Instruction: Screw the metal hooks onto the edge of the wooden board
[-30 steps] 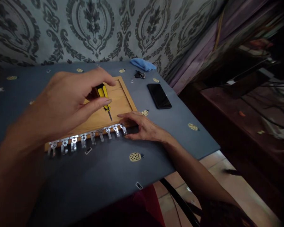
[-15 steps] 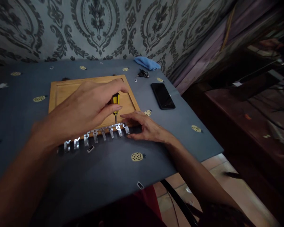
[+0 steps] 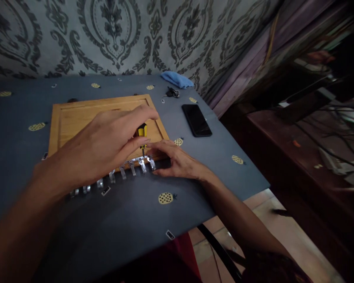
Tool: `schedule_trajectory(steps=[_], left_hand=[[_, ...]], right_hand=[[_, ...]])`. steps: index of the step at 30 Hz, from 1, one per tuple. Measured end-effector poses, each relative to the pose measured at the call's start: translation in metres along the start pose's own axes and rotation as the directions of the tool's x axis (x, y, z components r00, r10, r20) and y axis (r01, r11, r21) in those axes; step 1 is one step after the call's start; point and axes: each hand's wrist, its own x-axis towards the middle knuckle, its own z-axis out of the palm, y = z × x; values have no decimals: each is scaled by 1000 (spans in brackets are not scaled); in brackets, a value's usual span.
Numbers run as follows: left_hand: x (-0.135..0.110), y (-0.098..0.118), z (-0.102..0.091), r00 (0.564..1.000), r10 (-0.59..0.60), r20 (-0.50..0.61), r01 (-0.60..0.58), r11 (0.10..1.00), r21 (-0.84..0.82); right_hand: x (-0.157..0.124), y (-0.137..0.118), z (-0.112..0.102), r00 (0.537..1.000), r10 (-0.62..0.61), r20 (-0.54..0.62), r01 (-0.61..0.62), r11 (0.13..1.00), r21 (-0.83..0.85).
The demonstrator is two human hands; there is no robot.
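My left hand (image 3: 103, 137) is closed around a yellow-and-black screwdriver (image 3: 142, 131), held upright with its shaft pointing down. The tip meets a silver hook rail (image 3: 131, 162) near its right end. This rail, with several curved metal hooks, runs along the near edge of a wooden board (image 3: 79, 116) with a raised frame. My right hand (image 3: 177, 159) grips the rail's right end, its thumb beside the last hook and its fingers over the board's edge, close to the screwdriver shaft. My left hand and forearm cover part of the board and the rail's left portion.
A black phone (image 3: 197, 120) lies right of the board on the blue table cover (image 3: 129, 220). Keys (image 3: 172, 92) and a blue cloth (image 3: 177, 79) are behind it. Patterned wall covering rises at the back. A dark red table (image 3: 283, 137) with cables stands to the right.
The view has shifted slightly, so the table things appear further left. My left hand and the screwdriver have come a little lower, nearer the rail. My right hand keeps its place at the rail's end.
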Motion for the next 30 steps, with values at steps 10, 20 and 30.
schedule_trajectory(steps=[10, 20, 30], left_hand=[[2, 8, 6, 1000, 16, -15, -17, 999, -37], [2, 11, 7, 1000, 15, -16, -15, 999, -51], [3, 14, 13, 999, 32, 13, -31, 998, -58]], right_hand=[[2, -5, -1, 999, 32, 15, -31, 999, -18], [1, 1, 1, 999, 30, 19, -30, 1000, -10], [2, 0, 0, 1000, 5, 18, -5, 1000, -23]])
